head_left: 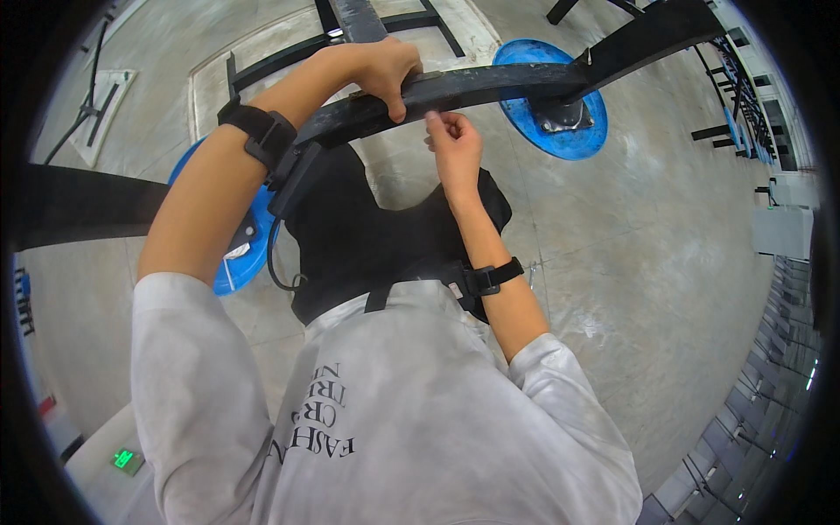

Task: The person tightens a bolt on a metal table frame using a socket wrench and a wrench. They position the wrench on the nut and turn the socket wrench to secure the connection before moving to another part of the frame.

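Observation:
A long black beam (pixel 490 83) runs across in front of me, bowed by the lens, with scuffs along its top. My left hand (pixel 385 72) lies over its middle, the thumb down the near face and the other fingers on the far side, partly hidden. Just on the near side of the beam, my right hand (pixel 457 153) is closed with its fingers curled toward the thumb. Whether anything small sits in that pinch I cannot make out. Black straps with buckles are on my left forearm (pixel 206 188) and right forearm (pixel 503 289).
Blue round discs (pixel 582 144) lie under the beam's right end and at the left (pixel 249 262). Thick black bars (pixel 652 44) angle off at both sides. Beyond the beam are a black frame (pixel 437 26) and a pale board (pixel 210 87). A grey-white box (pixel 783 232) stands far right.

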A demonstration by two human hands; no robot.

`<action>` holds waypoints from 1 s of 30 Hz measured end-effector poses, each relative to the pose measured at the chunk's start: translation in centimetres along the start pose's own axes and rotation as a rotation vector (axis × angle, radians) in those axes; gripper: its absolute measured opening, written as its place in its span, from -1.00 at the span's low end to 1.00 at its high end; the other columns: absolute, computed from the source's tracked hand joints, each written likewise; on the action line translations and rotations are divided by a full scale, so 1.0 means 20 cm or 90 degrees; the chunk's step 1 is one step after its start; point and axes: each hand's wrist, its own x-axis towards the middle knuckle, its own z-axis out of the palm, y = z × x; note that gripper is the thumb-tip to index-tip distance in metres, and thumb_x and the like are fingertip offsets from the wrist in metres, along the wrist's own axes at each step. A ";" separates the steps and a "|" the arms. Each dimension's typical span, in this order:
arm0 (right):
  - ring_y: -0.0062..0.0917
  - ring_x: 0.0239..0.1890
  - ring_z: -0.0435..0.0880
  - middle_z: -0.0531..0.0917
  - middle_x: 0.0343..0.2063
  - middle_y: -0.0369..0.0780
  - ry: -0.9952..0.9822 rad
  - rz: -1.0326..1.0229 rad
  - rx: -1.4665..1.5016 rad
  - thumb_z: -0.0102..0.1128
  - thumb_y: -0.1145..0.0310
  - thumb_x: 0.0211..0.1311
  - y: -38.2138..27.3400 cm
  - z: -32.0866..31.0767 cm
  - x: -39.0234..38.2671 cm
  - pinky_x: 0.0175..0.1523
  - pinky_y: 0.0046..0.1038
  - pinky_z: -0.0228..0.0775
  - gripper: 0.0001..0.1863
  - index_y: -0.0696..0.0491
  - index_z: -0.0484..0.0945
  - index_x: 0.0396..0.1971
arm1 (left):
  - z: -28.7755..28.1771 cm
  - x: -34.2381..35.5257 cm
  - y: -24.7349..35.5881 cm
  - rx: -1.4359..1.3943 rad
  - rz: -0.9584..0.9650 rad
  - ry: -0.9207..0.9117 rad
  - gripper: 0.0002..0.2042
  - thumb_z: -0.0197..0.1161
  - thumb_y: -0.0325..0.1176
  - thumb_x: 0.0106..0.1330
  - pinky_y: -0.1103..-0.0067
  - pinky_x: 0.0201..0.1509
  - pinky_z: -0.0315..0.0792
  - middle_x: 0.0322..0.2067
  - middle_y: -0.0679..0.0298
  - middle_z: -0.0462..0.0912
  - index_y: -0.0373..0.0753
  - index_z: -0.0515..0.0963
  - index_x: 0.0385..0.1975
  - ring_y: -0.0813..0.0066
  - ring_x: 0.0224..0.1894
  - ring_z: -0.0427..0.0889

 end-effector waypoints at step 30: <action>-0.69 -0.58 0.48 0.56 -0.62 -0.25 -0.004 0.056 0.059 0.25 0.33 0.08 -0.06 0.00 -0.02 -0.43 -0.65 0.33 -0.72 0.29 0.50 -0.45 | 0.00 -0.01 0.00 -0.008 0.014 0.036 -0.33 0.42 -0.28 -0.46 0.49 -0.21 0.48 -0.45 -0.08 0.59 -0.55 0.49 -0.22 0.14 -0.40 0.58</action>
